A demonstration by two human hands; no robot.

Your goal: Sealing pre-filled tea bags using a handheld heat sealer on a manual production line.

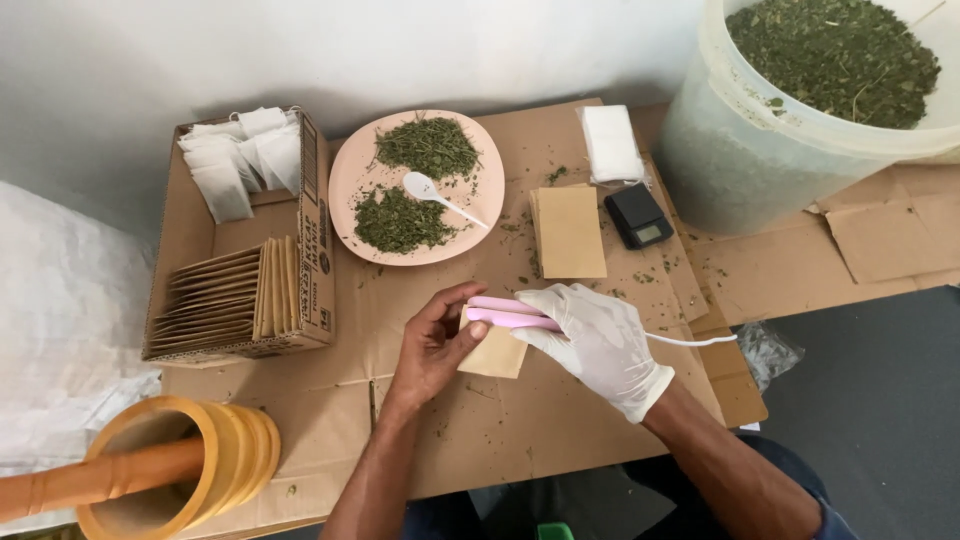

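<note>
The right hand (600,345) wears a thin white disposable glove that covers it up to the wrist, where the cuff sits slightly loose and wrinkled, with small creases over the knuckles. The left hand (435,345) is bare, with no glove, ring or watch, and both forearms are uncovered as far as they show. Past the right elbow, at the lower edge of the view, a bit of blue cloth shows, likely a sleeve or trouser leg.
</note>
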